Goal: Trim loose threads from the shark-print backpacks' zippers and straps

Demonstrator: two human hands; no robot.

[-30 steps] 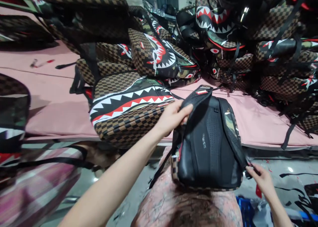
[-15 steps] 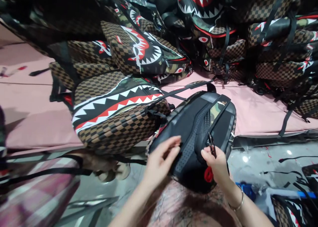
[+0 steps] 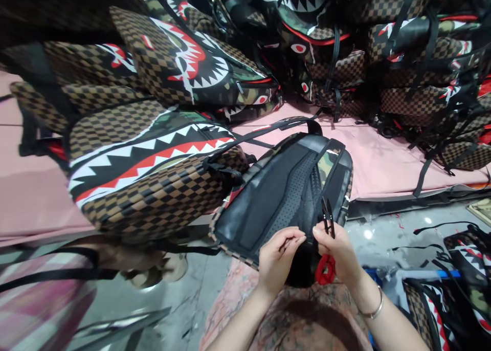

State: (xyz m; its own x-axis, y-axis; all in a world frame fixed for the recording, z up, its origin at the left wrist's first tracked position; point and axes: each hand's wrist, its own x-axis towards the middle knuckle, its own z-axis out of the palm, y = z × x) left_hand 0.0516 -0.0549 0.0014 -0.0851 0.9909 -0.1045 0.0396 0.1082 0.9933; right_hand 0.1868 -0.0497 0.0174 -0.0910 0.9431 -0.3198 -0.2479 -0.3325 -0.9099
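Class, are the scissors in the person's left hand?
No, the right hand holds the scissors, with the blades showing above its fingers.

A pink-covered desk (image 3: 383, 172) stretches sideways above a glossy grey floor (image 3: 195, 279), where bright spots of reflected light (image 3: 367, 234) shine and small scraps (image 3: 424, 263) lie scattered.

Backpack (image 3: 284, 187) across the tabletop's (image 3: 378, 174) near edge
A neighbouring bag (image 3: 149, 172) lies just left on the tabletop; stacked bags (image 3: 406, 100) stand behind, left and right; lower bags (image 3: 466, 264) sit right, below the edge.
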